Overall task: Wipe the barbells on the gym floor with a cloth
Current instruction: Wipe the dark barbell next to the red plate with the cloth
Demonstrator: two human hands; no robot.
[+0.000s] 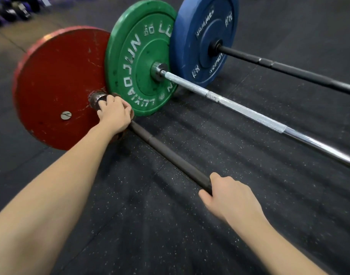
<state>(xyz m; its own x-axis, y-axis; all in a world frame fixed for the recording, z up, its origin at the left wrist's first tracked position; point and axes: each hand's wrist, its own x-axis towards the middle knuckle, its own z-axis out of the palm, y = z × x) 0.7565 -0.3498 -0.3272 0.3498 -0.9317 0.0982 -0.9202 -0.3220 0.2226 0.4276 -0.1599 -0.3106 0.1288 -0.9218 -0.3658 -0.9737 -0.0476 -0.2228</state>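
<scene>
Three barbells lie side by side on the black rubber floor. The nearest has a dark bar (170, 155) and a red plate (55, 82). My left hand (112, 114) is wrapped around this bar right at the red plate's collar, with a brownish cloth (131, 114) showing under the fingers. My right hand (227, 197) grips the same bar lower down, nearer to me. Beyond it lie a silver bar (249, 114) with a green plate (139, 62) and a black bar (289, 68) with a blue plate (203, 36).
Speckled black rubber matting (170, 225) covers the floor around the bars. A tan floor strip (15, 34) and dark blurred objects (9, 10) lie at the far left.
</scene>
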